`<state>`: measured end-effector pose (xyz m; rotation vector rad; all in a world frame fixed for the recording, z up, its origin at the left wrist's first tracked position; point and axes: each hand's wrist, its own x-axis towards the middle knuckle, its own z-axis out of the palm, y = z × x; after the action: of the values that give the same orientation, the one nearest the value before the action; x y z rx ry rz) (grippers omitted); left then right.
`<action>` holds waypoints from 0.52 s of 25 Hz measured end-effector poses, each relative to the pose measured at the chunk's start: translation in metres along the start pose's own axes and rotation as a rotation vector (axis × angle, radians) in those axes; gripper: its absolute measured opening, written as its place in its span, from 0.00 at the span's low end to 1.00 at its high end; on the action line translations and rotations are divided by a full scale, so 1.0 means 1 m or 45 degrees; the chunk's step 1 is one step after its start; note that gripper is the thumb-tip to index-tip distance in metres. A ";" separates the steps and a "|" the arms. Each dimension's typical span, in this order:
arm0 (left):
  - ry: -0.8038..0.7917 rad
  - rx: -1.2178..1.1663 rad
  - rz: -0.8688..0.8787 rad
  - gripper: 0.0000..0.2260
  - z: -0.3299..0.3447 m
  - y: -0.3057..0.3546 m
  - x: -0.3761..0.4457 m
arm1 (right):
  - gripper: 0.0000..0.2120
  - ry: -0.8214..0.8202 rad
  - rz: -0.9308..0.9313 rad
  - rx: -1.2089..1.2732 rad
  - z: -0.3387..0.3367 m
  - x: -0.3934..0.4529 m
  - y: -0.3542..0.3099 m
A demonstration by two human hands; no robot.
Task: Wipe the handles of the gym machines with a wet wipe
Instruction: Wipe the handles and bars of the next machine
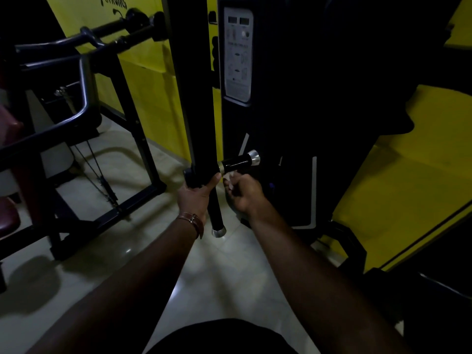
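A black arm of the gym machine hangs down the middle of the head view. From it a short black handle with a silver end cap juts to the right. A second black handle with a silver cap points down below it. My left hand grips the arm at the joint, thumb near the short handle's base. My right hand pinches a small white wet wipe just under the short handle, touching its underside. Most of the wipe is hidden by my fingers.
The machine's black column carries a white instruction panel behind the handles. Another machine with black bars, cables and maroon pads stands at the left. Yellow walls lie behind, a yellow frame at the right. The floor is pale tile.
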<state>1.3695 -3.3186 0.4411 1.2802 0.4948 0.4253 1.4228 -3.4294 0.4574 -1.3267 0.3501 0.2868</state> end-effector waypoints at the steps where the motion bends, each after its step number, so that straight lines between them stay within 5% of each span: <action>1: 0.001 0.003 0.002 0.20 0.001 -0.001 0.000 | 0.09 -0.047 0.007 0.041 -0.004 -0.001 -0.002; 4: -0.004 0.006 -0.003 0.21 0.004 -0.003 0.002 | 0.08 0.240 0.091 0.350 -0.013 0.009 -0.005; 8: 0.023 0.032 0.011 0.20 0.006 -0.004 0.000 | 0.05 0.005 0.076 0.623 0.003 -0.019 -0.002; 11: 0.016 0.031 0.005 0.20 0.005 -0.005 0.001 | 0.06 0.380 -0.297 0.443 0.000 -0.020 0.001; 13: 0.008 0.027 -0.004 0.20 0.004 -0.004 0.000 | 0.08 0.628 -0.784 0.098 -0.015 -0.009 -0.005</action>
<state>1.3723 -3.3230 0.4380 1.2987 0.5080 0.4225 1.4153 -3.4449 0.4624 -1.3532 0.3394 -0.5734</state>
